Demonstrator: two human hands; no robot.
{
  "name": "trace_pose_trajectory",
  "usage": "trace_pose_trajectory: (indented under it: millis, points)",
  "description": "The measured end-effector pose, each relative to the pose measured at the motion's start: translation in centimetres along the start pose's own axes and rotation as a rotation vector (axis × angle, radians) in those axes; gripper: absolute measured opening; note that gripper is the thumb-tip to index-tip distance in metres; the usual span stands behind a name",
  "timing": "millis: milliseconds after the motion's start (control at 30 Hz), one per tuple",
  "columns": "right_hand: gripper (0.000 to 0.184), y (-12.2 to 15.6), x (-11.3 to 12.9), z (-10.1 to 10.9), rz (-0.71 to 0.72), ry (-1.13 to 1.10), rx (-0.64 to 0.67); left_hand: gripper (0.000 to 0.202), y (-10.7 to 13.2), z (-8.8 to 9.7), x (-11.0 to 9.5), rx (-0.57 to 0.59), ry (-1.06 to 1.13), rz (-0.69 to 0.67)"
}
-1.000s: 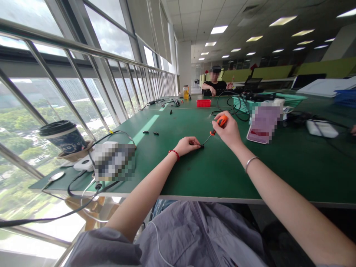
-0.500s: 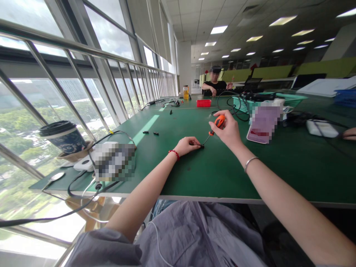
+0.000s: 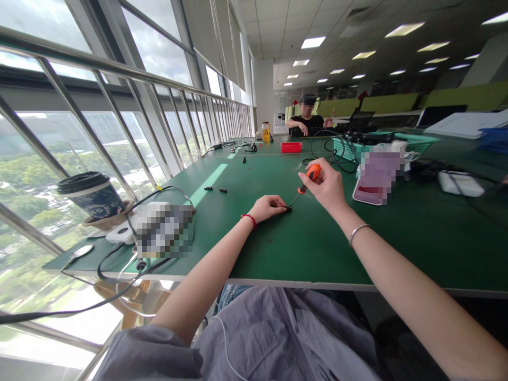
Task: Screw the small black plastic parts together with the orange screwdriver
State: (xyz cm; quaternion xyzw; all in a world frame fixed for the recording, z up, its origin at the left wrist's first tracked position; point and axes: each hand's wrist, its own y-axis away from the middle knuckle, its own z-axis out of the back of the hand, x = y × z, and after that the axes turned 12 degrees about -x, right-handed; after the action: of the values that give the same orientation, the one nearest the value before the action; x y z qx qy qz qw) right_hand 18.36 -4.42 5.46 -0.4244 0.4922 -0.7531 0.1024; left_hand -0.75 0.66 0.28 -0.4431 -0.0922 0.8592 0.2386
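Note:
My left hand rests on the green table with its fingers pinched round a small black part. My right hand is closed round the orange handle of a screwdriver. The screwdriver slants down to the left and its tip meets the black part. A red cord sits on my left wrist and a silver bangle on my right.
Two small black parts lie further left. A lidded coffee cup, a white device and cables sit at the left edge. A red box, a teal basket and cables lie beyond. Another person sits at the far end.
My right hand has shifted slightly on the screwdriver handle, as in turning it. A hand that showed at the right edge half a second ago is gone. My left hand has stayed put.

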Motion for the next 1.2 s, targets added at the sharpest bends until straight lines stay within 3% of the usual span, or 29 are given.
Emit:
trace_pose_trajectory:
  millis: [333, 733, 967, 1200]
  points:
    - [0.025, -0.15, -0.67, -0.11, 0.040, -0.112, -0.112, 0.019, -0.07, -0.12, 0.35, -0.001, 0.005, 0.001]
    - [0.021, -0.10, -0.11, 0.08, 0.046, -0.004, -0.100, 0.017, -0.14, -0.20, 0.34, -0.002, 0.021, 0.021]
    - [0.024, 0.11, -0.55, -0.05, 0.138, -0.054, -0.094, 0.014, -0.25, -0.34, 0.32, -0.018, 0.042, 0.047]
    - [0.021, 0.00, -0.21, -0.09, 0.055, -0.009, -0.123, 0.014, -0.39, -0.42, 0.73, -0.014, 0.046, 0.059]
